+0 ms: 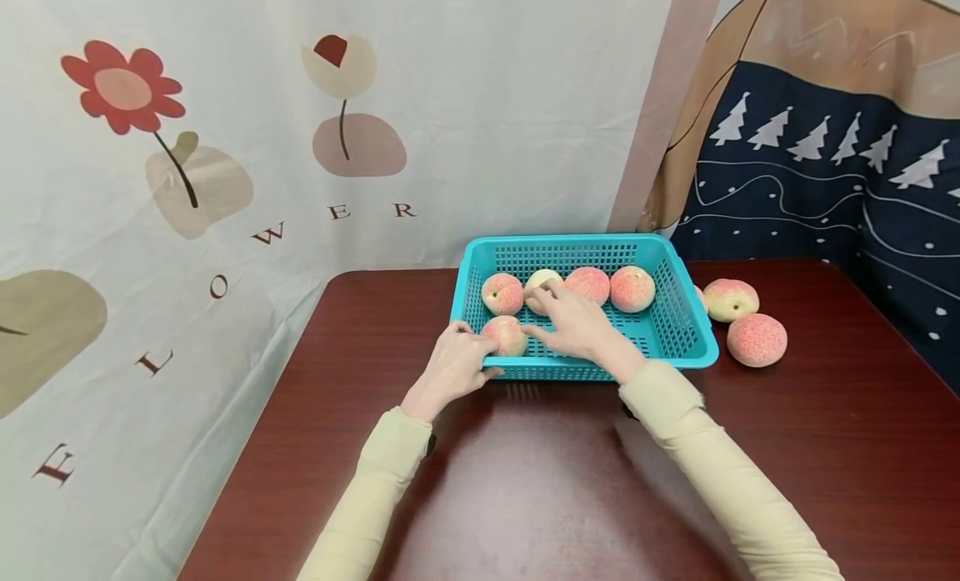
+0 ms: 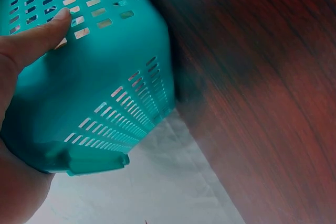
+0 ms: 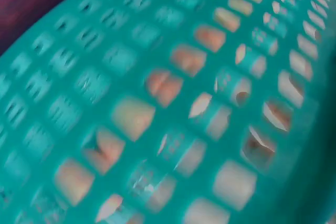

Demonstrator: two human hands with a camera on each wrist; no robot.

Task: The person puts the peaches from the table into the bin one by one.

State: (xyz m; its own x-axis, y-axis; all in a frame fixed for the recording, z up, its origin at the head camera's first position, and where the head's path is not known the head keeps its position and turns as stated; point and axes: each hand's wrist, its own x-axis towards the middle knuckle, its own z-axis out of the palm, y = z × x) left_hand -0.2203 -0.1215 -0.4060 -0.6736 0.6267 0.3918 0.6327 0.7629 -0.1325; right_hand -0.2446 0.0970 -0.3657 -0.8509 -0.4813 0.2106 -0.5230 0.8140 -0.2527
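A turquoise plastic basket with slotted walls stands on the table. My left hand grips its front left corner, the thumb pressed on the outer wall in the left wrist view. Over the basket's inside hovers my right hand, fingers loosely bent and spread. Its fingertips are at a pale peach in the back row; contact is unclear. That row also has a left peach, a pink peach and a right peach. One front peach lies between the hands.
Right of the basket, a yellowish-pink peach and a redder peach lie on the dark wooden table. Another peach shows partly behind the basket's right rim. A printed curtain hangs behind the table.
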